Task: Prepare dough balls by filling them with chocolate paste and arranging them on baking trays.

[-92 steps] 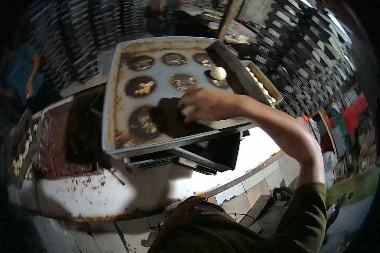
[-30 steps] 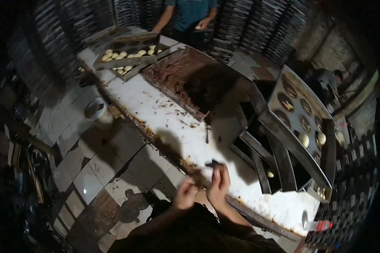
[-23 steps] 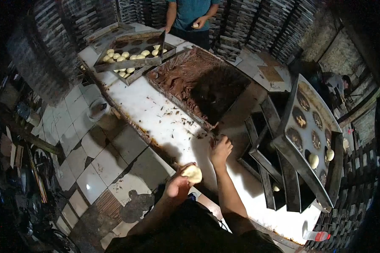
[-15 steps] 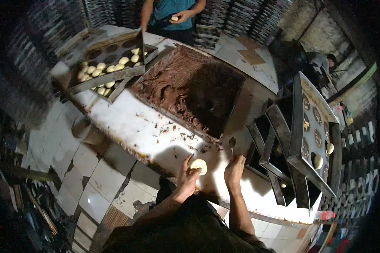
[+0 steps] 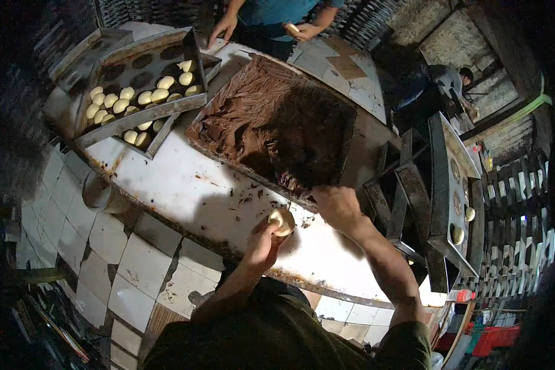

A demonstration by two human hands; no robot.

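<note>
My left hand point(image 5: 262, 245) holds a pale, round piece of dough point(image 5: 282, 222) above the white tabletop, its fingers wrapped round the lower side. At the near right corner of a wide tray point(image 5: 260, 179) of brown chocolate-like paste point(image 5: 246, 117), my right hand point(image 5: 338, 206) is closed on a spoon. The spoon's bowl is hard to make out against the paste and the hand's shadow.
Metal trays point(image 5: 148, 114) with several dough balls point(image 5: 145, 97) stand at the far left. More trays point(image 5: 441, 203) are stacked tilted at the right. Across the table a person point(image 5: 277, 18) holds a dough piece. Another person point(image 5: 447, 83) bends at the back right.
My right hand has moved forward with the spoon to the paste tray's near edge. My left hand has shifted slightly left and forward, tilting the dough. The view has shifted too.
</note>
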